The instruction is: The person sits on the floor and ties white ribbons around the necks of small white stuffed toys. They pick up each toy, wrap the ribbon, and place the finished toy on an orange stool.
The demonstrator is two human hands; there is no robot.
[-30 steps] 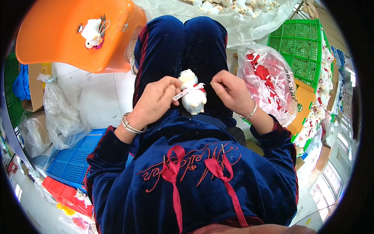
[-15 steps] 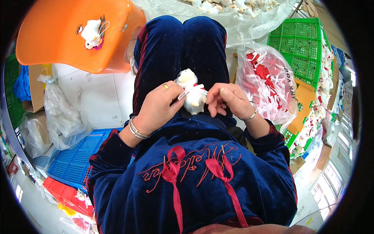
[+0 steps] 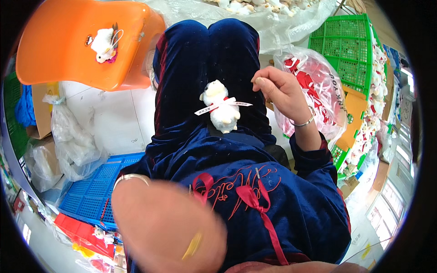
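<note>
A small white plush toy animal lies on my lap, with a red band at its neck and a white printed ribbon tied across its front. Neither hand touches it. My right hand hovers to the right of the toy, thumb and fingers curled together; whatever may be between them is hidden. Large and smeared by motion, my left hand is raised close in front of my chest, with a ring showing and its fingertips out of sight.
An orange stool at the far left bears another plush toy. To the right are a clear bag of red and white ribbons and a green crate. A blue crate and red crate stand at lower left.
My left hand has let go of the ribbon and risen toward me. My right hand has moved away from the toy, up and to the right. The ribbon ends now spread outward.
</note>
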